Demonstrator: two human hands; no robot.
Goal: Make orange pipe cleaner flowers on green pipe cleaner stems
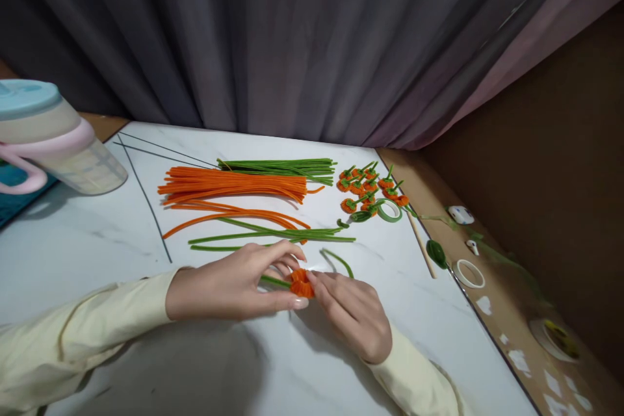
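Between my two hands is a small ribbed orange ball shaped from pipe cleaner (302,283). My left hand (238,279) is closed on its left side, thumb below and fingers above. My right hand (348,309) pinches its right edge with the fingertips. A green pipe cleaner (275,281) runs from the ball under my left fingers, and a curved green length (341,260) shows behind my right hand. Just beyond lie loose green pipe cleaners (273,234) and loose orange ones (244,213). Whether the two green pieces join is hidden.
Farther back lie an orange bundle (234,183) and a green bundle (277,167) of pipe cleaners. Several small orange pumpkin shapes with green stems (348,205) sit at the right, beside green tape (389,210). A wooden stick (423,247) and white tape roll (468,273) are near the edge; a cup (92,162) stands left.
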